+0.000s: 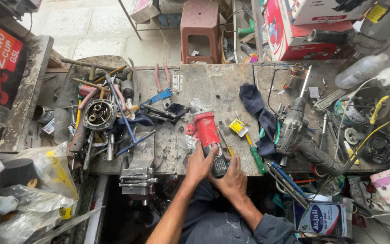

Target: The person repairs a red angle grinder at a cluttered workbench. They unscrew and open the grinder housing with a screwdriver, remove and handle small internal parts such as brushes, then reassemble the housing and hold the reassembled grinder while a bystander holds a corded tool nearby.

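Note:
A red and grey angle grinder point(206, 130) lies on the worn workbench point(213, 83), its metal head pointing away from me. My left hand point(198, 165) grips the rear of its body from the left. My right hand point(233, 178) closes on the dark rear end from the right. Both hands touch the tool near the bench's front edge. A green-handled screwdriver point(254, 153) lies just right of the grinder, next to a small yellow packet point(237, 127).
A grey power drill point(292, 129) and dark blue cloth point(254, 106) lie to the right. Pliers, rods and a round metal part point(98, 114) crowd the left side, above a bench vise point(136, 174). A red plastic stool point(199, 29) stands beyond the bench. Boxes and wires fill the right.

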